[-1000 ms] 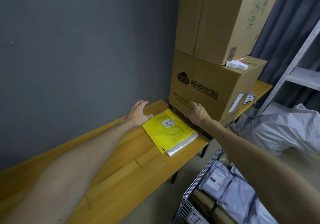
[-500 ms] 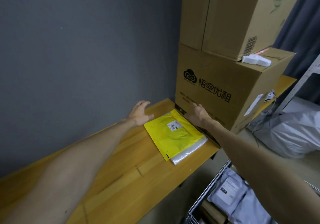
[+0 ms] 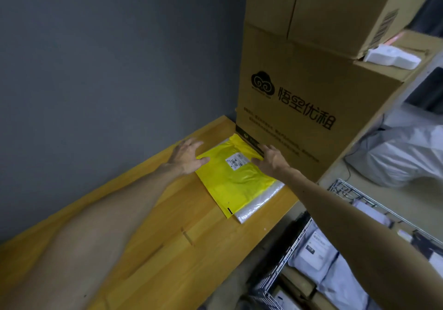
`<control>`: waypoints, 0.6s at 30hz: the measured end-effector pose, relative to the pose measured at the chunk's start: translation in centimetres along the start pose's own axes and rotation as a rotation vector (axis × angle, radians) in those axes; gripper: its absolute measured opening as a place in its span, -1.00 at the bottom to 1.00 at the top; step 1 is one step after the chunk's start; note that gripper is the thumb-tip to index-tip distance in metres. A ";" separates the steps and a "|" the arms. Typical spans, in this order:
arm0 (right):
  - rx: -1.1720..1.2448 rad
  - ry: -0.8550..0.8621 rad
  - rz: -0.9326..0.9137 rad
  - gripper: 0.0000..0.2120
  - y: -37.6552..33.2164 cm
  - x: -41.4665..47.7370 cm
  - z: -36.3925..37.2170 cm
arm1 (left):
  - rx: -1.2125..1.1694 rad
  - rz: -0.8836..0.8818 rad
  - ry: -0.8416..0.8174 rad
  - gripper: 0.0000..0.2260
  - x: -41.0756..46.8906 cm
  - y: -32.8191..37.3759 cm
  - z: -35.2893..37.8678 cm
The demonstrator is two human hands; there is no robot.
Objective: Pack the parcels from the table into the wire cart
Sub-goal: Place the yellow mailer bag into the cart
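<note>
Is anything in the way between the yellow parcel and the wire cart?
Nothing visible: the left hand and right hand touch the yellow parcel, and the wire cart sits beside the table, seemingly open on top.

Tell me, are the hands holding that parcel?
Nothing is held yet. The left hand and right hand touch the yellow parcel at its side edges, thumbs on top; it lies flat.

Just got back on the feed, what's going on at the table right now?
A person has both hands on a yellow mailer lying flat on the wooden table, beside the stacked cardboard boxes. The left hand is at its left edge and the right hand at its far right corner. It is not lifted yet. A clear bubble-wrap parcel lies under it. The wire cart already holds grey parcels.
</note>
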State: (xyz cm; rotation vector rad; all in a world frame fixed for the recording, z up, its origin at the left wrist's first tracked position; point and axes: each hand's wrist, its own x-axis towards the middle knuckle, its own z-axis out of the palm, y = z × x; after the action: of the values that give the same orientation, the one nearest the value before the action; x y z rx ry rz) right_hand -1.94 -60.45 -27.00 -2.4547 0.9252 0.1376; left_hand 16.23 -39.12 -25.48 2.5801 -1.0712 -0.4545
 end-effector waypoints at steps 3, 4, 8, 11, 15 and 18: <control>-0.003 -0.010 0.030 -0.35 0.4 1.4 2.0 | 0.041 0.031 -0.103 -0.38 2.5 -1.4 1.8; -0.003 -0.011 0.047 -0.36 0.5 1.8 2.6 | 0.054 0.040 -0.137 -0.38 3.4 -1.9 2.3; 0.012 -0.025 0.137 -0.36 1.3 3.7 5.9 | 0.151 0.118 -0.228 -0.38 7.3 -3.7 4.9; 0.047 -0.054 0.184 -0.35 2.6 5.2 9.3 | 0.223 0.155 -0.289 -0.39 10.2 -5.3 7.4; 0.018 -0.080 0.267 -0.34 4.5 6.0 13.8 | 0.278 0.183 -0.375 -0.39 13.4 -7.5 11.5; -0.011 -0.075 0.299 -0.33 5.6 6.4 16.6 | 0.295 0.186 -0.419 -0.38 15.4 -9.0 14.3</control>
State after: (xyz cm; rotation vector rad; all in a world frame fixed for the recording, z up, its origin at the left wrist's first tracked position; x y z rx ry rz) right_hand 0.75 -59.62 -45.44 -2.2896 1.2551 0.3354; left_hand 26.39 -46.54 -44.59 2.6608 -1.6109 -0.8745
